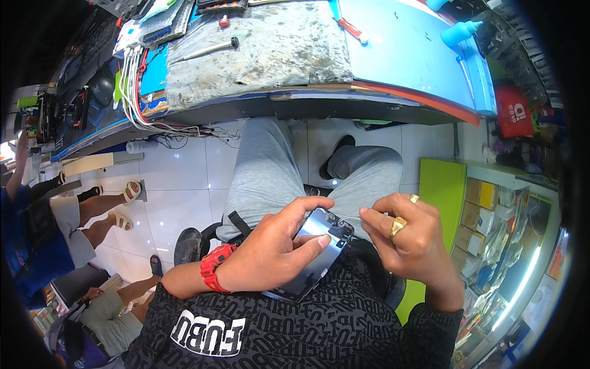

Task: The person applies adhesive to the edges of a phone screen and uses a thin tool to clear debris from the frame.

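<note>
My left hand (264, 255) is wrapped round an opened smartphone (327, 251), held tilted close above my lap. Its silvery inner plate shows, with small dark parts at the top end. The thumb lies across the plate and the index finger reaches the top edge, hiding part of the phone. At the phone's top right corner, my right hand (409, 237) pinches a thin silvery piece (351, 219). This piece looks like a fine wire or tool tip; its kind is too small to tell. Its end is at the phone's top end.
Ahead stands a workbench with a stained grey mat (264, 58), a black-tipped rod (206, 50), a blue mat (399, 43), a red-handled screwdriver (353, 31) and a blue bottle (460, 33). White cables (130, 83) hang left. A glass display case (504, 246) stands right. Two people are at left.
</note>
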`<action>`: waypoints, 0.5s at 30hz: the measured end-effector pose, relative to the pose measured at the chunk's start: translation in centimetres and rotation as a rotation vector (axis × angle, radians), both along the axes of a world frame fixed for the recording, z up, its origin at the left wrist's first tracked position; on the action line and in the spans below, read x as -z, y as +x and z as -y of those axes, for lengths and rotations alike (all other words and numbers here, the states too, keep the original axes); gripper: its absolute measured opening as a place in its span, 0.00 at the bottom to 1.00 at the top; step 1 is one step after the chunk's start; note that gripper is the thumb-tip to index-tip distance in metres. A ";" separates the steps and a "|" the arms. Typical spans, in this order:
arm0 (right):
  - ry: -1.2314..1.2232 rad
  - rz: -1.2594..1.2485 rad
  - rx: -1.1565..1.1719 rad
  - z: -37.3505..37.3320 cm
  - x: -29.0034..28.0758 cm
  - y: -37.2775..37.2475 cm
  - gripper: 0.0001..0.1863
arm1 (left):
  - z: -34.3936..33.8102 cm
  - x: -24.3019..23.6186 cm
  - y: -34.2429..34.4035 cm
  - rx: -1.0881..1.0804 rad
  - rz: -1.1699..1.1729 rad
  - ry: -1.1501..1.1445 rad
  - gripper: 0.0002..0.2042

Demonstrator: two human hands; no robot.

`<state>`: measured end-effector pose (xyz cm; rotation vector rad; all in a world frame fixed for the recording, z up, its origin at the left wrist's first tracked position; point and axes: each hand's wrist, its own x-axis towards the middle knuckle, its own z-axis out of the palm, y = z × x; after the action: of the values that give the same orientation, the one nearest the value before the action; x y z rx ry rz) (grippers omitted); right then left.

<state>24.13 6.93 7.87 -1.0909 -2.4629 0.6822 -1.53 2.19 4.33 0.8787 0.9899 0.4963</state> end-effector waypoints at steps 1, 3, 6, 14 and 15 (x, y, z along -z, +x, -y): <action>-0.008 -0.004 0.009 0.0 0.0 0.0 0.12 | 0.0 0.0 0.0 -0.002 0.008 -0.001 0.25; -0.027 -0.016 0.026 0.1 -0.1 -0.2 0.12 | 0.0 0.0 0.0 -0.006 0.021 0.001 0.25; -0.069 -0.032 0.045 0.1 -0.2 -0.2 0.11 | 0.0 0.0 0.0 -0.016 0.039 0.007 0.26; -0.024 -0.022 0.027 0.2 -0.1 -0.2 0.12 | 0.0 0.1 0.0 -0.004 0.043 -0.013 0.26; -0.021 -0.022 0.027 0.2 -0.1 -0.2 0.12 | 0.0 0.1 0.0 0.003 0.038 -0.016 0.26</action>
<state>23.94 6.75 7.93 -1.1167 -2.4227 0.7099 -1.57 2.24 4.27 0.8535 0.9562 0.4997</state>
